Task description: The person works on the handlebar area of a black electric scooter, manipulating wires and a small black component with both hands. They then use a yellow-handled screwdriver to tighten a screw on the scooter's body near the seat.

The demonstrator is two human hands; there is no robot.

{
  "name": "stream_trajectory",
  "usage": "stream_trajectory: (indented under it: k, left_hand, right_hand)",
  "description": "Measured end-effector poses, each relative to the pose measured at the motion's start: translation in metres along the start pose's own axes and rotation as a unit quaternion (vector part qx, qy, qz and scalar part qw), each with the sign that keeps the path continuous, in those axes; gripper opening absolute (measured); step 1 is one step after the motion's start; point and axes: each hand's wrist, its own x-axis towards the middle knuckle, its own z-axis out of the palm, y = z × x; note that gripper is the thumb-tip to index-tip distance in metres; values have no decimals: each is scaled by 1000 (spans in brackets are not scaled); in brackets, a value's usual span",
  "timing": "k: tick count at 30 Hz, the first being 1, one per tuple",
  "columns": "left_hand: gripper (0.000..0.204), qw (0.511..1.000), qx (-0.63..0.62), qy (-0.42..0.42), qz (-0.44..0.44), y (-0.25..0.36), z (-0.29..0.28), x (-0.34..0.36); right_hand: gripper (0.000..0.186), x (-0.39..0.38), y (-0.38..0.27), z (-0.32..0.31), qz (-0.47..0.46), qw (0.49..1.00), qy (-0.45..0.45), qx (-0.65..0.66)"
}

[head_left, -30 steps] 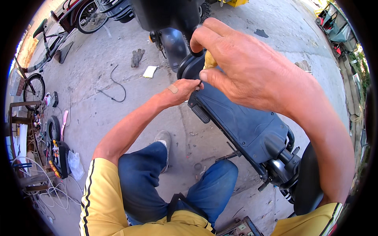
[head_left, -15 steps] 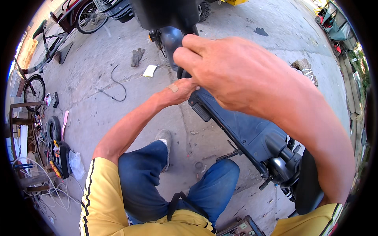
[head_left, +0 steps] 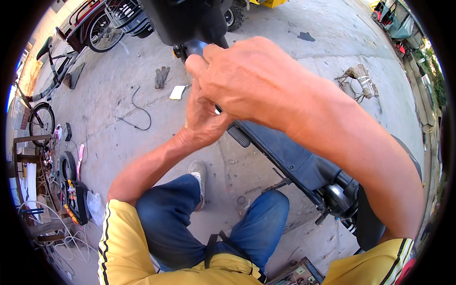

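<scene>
A dark grey scooter [head_left: 304, 154] stands at an angle to my right, its black front part [head_left: 190, 21] at the top of the view. In front of its column, my right hand [head_left: 237, 76] is closed, fingers curled; whatever is in its grip is hidden. My left hand [head_left: 205, 116] is just below and partly behind it, fingers pointing up and mostly covered. A small dark and white bit shows between the two hands, too small to name. The scooter's footboard and black seat [head_left: 370, 218] reach back past my right arm.
A bicycle [head_left: 52, 71] and a cart wheel [head_left: 105, 33] stand at the far left. Tools in a black case [head_left: 78, 202], a tyre [head_left: 67, 166] and cables lie at left. A glove [head_left: 161, 77], white paper [head_left: 177, 92] and a black cord [head_left: 149, 114] are on the concrete.
My left hand has turned upward and moved left, its fingers now behind the right hand. My right hand has shifted slightly left. The view has moved a little.
</scene>
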Motion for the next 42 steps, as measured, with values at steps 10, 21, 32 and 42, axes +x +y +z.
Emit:
stream_trajectory:
  k: [10,21,32,42]
  left_hand:
    - [39,985,-130,-81,-78,-25,-18,37]
    - [38,994,-76,-48,-67,-14,0,30]
    - [34,996,-41,-66,-45,-27,5,35]
    - [16,964,207,-158,-44,-61,2,1]
  right_hand:
    - [19,0,10,24,-100,975,196,38]
    - [20,-13,7,13,-38,986,151,53]
    - [29,-6,4,16,-70,987,140,46]
    - [43,-16,35,10,-38,989,143,26]
